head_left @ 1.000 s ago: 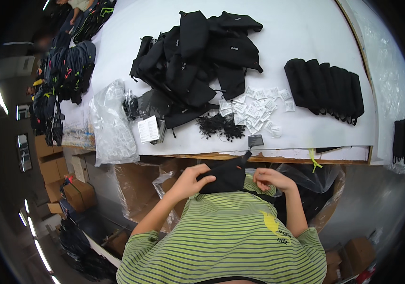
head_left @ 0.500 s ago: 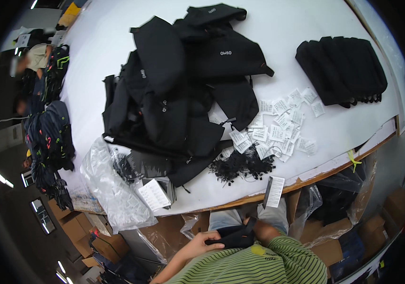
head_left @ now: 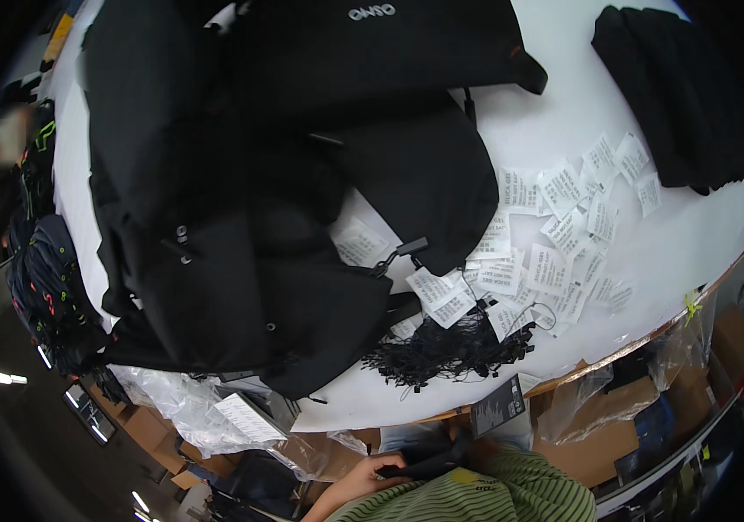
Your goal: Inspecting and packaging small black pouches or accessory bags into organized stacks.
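Down at my lap, my left hand point(head_left: 370, 480) grips the near end of a small black fabric pouch point(head_left: 428, 459), its fingers curled over the cloth. My right hand point(head_left: 481, 452) is at the pouch's other end, dark and blurred, its fingers hidden. Just above it a black printed card point(head_left: 498, 406) juts over the table edge; what supports it is unclear. Nearby on the table lies a tangle of black tag strings point(head_left: 450, 348). Beyond it are several small white packets point(head_left: 554, 265).
A large heap of black bags point(head_left: 241, 191) covers the table's left and middle. Stacked black pouches point(head_left: 676, 96) lie at the far right. Clear plastic point(head_left: 167, 404) and a stack of cards point(head_left: 254, 418) sit at the near left. Cartons point(head_left: 598, 431) stand below the table edge.
My view has come closer to the table, so the bag heap looks larger. The card has turned from its white side to its black side. Both hands stay at the pouch.
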